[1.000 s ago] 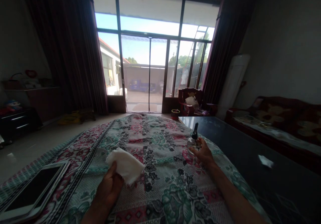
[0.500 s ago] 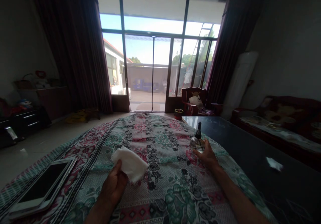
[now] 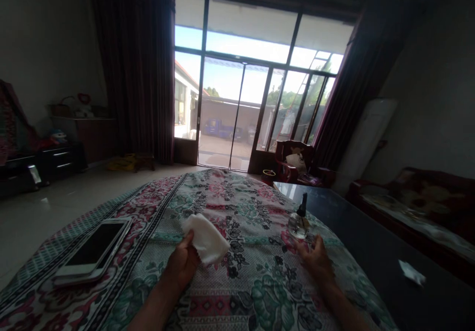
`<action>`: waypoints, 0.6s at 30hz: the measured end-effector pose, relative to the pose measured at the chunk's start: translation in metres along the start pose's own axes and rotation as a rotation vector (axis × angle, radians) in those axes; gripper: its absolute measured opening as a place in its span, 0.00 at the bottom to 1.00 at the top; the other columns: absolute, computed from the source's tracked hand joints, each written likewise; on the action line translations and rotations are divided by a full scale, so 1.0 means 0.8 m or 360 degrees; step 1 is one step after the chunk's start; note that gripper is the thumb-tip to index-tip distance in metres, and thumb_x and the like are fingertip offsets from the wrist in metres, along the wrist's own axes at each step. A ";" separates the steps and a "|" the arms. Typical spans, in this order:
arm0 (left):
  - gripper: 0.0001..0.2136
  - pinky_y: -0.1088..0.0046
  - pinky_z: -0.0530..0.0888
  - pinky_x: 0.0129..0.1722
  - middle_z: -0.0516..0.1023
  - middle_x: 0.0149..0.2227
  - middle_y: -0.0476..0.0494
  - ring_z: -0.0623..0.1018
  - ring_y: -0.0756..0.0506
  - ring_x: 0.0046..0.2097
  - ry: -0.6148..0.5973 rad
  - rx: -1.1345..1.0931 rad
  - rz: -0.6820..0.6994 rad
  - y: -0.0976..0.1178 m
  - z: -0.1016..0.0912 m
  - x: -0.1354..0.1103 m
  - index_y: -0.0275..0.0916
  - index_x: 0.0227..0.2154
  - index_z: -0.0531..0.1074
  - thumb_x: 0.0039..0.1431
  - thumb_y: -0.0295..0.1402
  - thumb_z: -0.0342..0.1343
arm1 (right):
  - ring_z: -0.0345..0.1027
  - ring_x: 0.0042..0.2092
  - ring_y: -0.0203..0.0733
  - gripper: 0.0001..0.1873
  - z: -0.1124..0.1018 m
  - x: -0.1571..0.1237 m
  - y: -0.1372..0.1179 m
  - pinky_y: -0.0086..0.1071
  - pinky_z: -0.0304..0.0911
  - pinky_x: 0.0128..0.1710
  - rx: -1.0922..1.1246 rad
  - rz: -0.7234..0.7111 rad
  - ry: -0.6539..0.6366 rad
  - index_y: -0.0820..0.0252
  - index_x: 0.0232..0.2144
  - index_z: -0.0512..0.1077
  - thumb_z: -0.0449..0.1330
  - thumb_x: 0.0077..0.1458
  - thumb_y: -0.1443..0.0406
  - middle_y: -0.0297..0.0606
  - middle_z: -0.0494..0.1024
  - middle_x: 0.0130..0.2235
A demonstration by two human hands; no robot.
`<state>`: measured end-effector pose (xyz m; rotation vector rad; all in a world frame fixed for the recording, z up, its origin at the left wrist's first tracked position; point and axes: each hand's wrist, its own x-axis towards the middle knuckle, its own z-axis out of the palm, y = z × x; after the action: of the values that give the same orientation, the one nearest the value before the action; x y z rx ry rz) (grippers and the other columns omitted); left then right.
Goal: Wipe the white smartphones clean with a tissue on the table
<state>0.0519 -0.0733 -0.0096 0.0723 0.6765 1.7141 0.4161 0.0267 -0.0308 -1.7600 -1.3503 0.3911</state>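
A folded white cloth (image 3: pixel 208 239) is pinched in my left hand (image 3: pixel 183 261), held just over the patterned tablecloth (image 3: pixel 274 296). Farther right, a clear round glass bottle (image 3: pixel 298 226) with a tall black top stands upright on the tablecloth. My right hand (image 3: pixel 315 261) is just on the near side of the bottle, its thumb and fingers apart and nothing between them. A small gap shows between those fingers and the glass.
Two stacked white tablets (image 3: pixel 94 249) lie at the left of the tablecloth. A dark glossy table (image 3: pixel 356 232) adjoins on the right, with a small white packet (image 3: pixel 411 272) on it. Beyond stand a wooden armchair (image 3: pixel 293 160) and glazed doors (image 3: pixel 230 113).
My right hand has let go of the glass bottle and drawn back towards me. The left hand still holds the cloth. The whole view has tilted and shifted.
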 end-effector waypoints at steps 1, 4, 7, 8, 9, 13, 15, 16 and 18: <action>0.13 0.64 0.79 0.40 0.83 0.32 0.40 0.83 0.40 0.38 -0.0021 0.0000 -0.0020 -0.001 0.000 0.000 0.33 0.49 0.71 0.65 0.25 0.46 | 0.67 0.53 0.65 0.48 0.001 -0.013 -0.002 0.51 0.62 0.51 0.0030 0.0002 0.0004 0.68 0.59 0.56 0.55 0.42 0.44 0.63 0.67 0.56; 0.12 0.64 0.78 0.41 0.83 0.34 0.38 0.83 0.40 0.39 -0.0110 0.0032 -0.0069 -0.004 -0.002 -0.001 0.33 0.47 0.72 0.65 0.26 0.48 | 0.69 0.52 0.57 0.37 0.010 -0.058 -0.023 0.45 0.63 0.52 0.0266 -0.0185 -0.0134 0.61 0.56 0.62 0.54 0.47 0.48 0.52 0.72 0.53; 0.11 0.64 0.78 0.42 0.83 0.36 0.38 0.83 0.40 0.40 -0.0197 0.0094 -0.0086 -0.007 -0.004 -0.004 0.32 0.46 0.72 0.62 0.25 0.51 | 0.70 0.50 0.54 0.29 0.035 -0.103 -0.066 0.41 0.64 0.50 0.0583 -0.0290 -0.0465 0.58 0.46 0.72 0.57 0.48 0.47 0.46 0.76 0.50; 0.10 0.64 0.77 0.43 0.83 0.36 0.38 0.82 0.40 0.40 -0.0215 0.0107 -0.0080 -0.008 -0.004 -0.007 0.32 0.45 0.72 0.61 0.24 0.53 | 0.71 0.49 0.54 0.27 0.046 -0.117 -0.085 0.41 0.66 0.48 0.0662 -0.0281 -0.0624 0.58 0.43 0.73 0.57 0.48 0.46 0.45 0.77 0.47; 0.10 0.65 0.77 0.43 0.83 0.36 0.38 0.82 0.40 0.40 -0.0225 0.0119 -0.0072 -0.009 -0.004 -0.009 0.33 0.44 0.73 0.60 0.23 0.54 | 0.72 0.46 0.53 0.28 0.057 -0.129 -0.104 0.40 0.67 0.44 0.0750 -0.0258 -0.0762 0.58 0.42 0.74 0.58 0.48 0.45 0.44 0.78 0.45; 0.08 0.65 0.76 0.44 0.83 0.35 0.39 0.82 0.39 0.42 -0.0293 0.0178 -0.0040 -0.011 -0.004 -0.020 0.36 0.40 0.75 0.57 0.24 0.58 | 0.72 0.34 0.46 0.29 0.103 -0.165 -0.170 0.34 0.66 0.30 0.1004 -0.0172 -0.1241 0.59 0.35 0.76 0.57 0.47 0.40 0.39 0.79 0.34; 0.08 0.65 0.75 0.44 0.83 0.34 0.40 0.81 0.40 0.42 -0.0308 0.0201 0.0000 -0.010 -0.003 -0.023 0.37 0.39 0.75 0.57 0.25 0.58 | 0.69 0.30 0.43 0.29 0.119 -0.175 -0.189 0.31 0.64 0.26 0.1058 -0.0146 -0.1308 0.59 0.31 0.77 0.59 0.46 0.40 0.37 0.77 0.28; 0.07 0.66 0.75 0.44 0.83 0.34 0.40 0.81 0.40 0.43 -0.0312 0.0208 0.0019 -0.009 -0.002 -0.023 0.37 0.39 0.75 0.57 0.25 0.58 | 0.69 0.28 0.43 0.28 0.125 -0.178 -0.194 0.31 0.63 0.25 0.1085 -0.0114 -0.1300 0.59 0.30 0.77 0.59 0.46 0.41 0.36 0.77 0.27; 0.08 0.66 0.74 0.44 0.83 0.34 0.40 0.81 0.40 0.42 -0.0318 0.0221 0.0041 -0.007 -0.001 -0.023 0.37 0.40 0.75 0.58 0.26 0.57 | 0.69 0.28 0.43 0.27 0.132 -0.181 -0.198 0.31 0.63 0.25 0.1156 -0.0033 -0.1272 0.59 0.32 0.77 0.61 0.45 0.42 0.36 0.77 0.26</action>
<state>0.0616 -0.0900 -0.0075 0.3464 0.6461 1.6564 0.1908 -0.0504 -0.0049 -0.9864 -1.4628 1.4757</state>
